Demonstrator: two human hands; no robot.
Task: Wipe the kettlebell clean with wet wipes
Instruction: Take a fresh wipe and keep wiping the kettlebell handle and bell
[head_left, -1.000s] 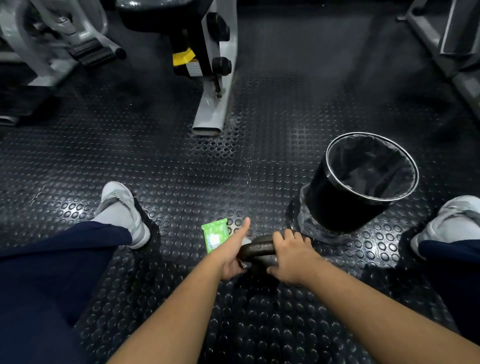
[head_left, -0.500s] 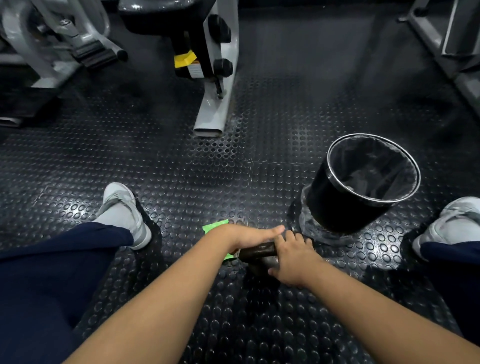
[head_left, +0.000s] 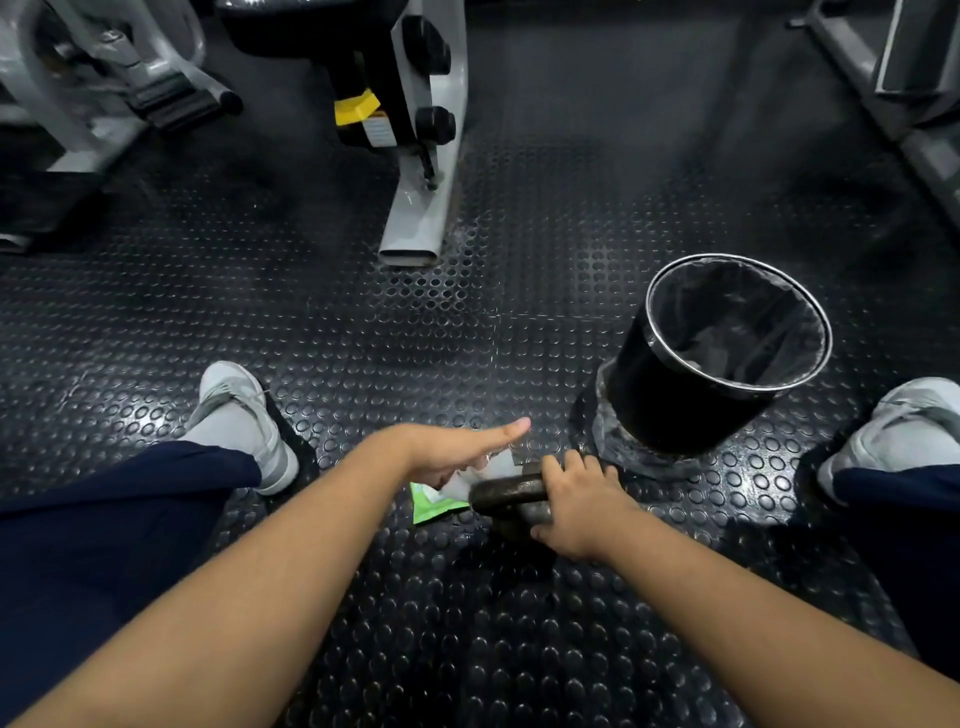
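Observation:
A dark kettlebell (head_left: 506, 496) stands on the studded rubber floor between my legs. My right hand (head_left: 576, 506) grips its handle from the right side. My left hand (head_left: 447, 452) hovers just left of the handle, thumb pointing right, with a crumpled white wet wipe (head_left: 480, 475) held under its fingers against the handle's left end. A green wet wipe pack (head_left: 434, 506) lies on the floor beneath my left hand, partly hidden by it. The kettlebell's body is mostly covered by my right hand.
A black bin (head_left: 722, 353) with a dark liner and metal rim stands close to the right of the kettlebell. A grey gym machine foot (head_left: 418, 218) sits ahead. My grey shoes (head_left: 244, 415) (head_left: 898, 431) flank the spot.
My left hand lifted off the handle and shifted left and up, showing the white wipe under it and more of the green pack. My right hand kept its grip.

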